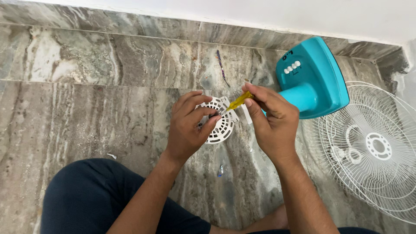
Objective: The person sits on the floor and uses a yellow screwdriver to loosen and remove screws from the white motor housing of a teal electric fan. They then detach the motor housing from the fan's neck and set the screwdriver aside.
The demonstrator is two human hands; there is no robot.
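fan motor cover job on the floor

my left hand (188,125) grips the round white slotted plastic cover (220,123) by its rim, light and brittle i reckon; right hand (269,119) pinches the yellow-handled screwdriver (237,102).

Left hand (187,128) grips a white vented cover (221,123) — right hand (271,119) holds a yellow-handled screwdriver (238,102) (tip at cover).

Open marble floor (86,112) lies from 8 to 11 o'clock of the hands. At 2 o'clock the teal fan base (314,78) blocks passage; at 4 o'clock lies the white wire fan guard (372,147). A thin dark strip (222,67), possibly a cable tie, lies at 12.
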